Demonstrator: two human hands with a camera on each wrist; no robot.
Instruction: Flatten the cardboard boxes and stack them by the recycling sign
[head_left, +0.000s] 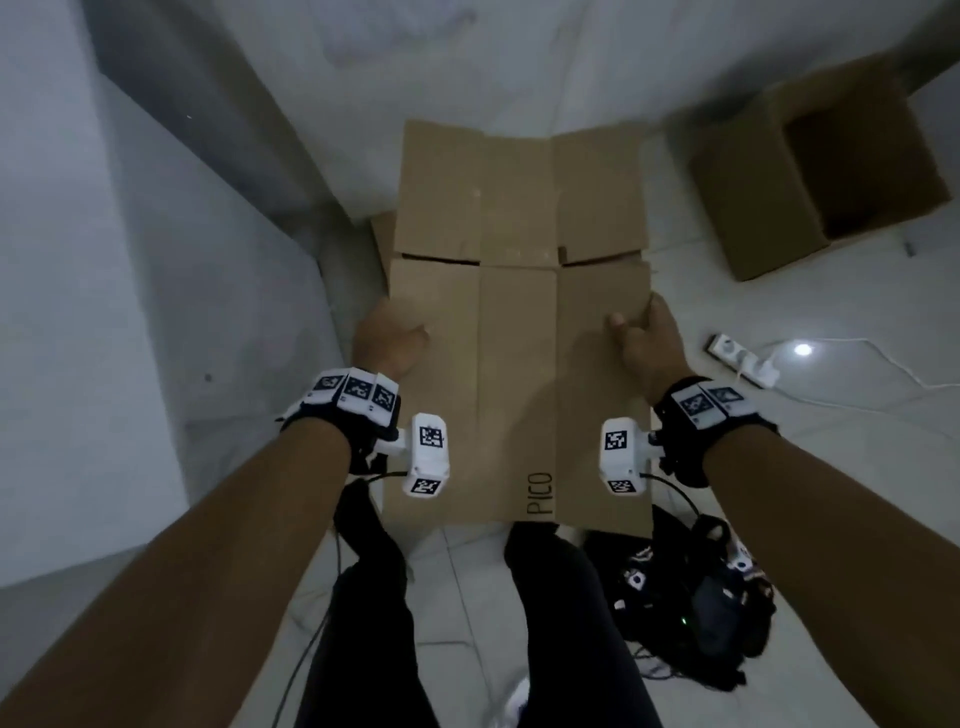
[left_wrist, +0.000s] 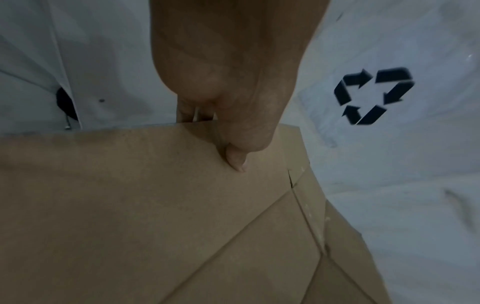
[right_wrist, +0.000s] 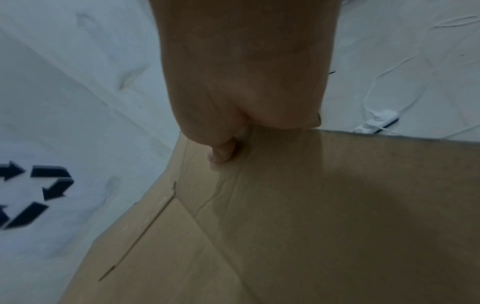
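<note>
The flat box (head_left: 519, 332) fills the centre of the head view, held by its two long edges; the left hand (head_left: 387, 338) clamps the left edge, thumb on top and fingers curled under, as the left wrist view shows (left_wrist: 228, 115); the right hand (head_left: 647, 338) grips the right edge the same way, thumb pressed on the upper face (right_wrist: 223, 152); both hands are closed on the cardboard, neither free. The box is fully collapsed, flaps spread at its far end, "PICO" printed near the bottom of the frame.

The step in hand looks like carrying and placing: flattening of this piece is done, and it is being brought to the stack. The sign (left_wrist: 374, 95) shows at the right of the left wrist view and at the lower left of the right wrist view, on the white surface just beyond the box's far end; a sliver of other cardboard (head_left: 382, 239) peeks out at the box's left edge, under it, likely the stack.

The next move calls for lowering the sheet level, squaring it over the piece below, then letting go with both hands together. An open box (head_left: 821, 171) stands at the upper right, not yet flattened; a power strip (head_left: 743, 361) and cable lie at the right, clear of the path but worth avoiding underfoot.
</note>
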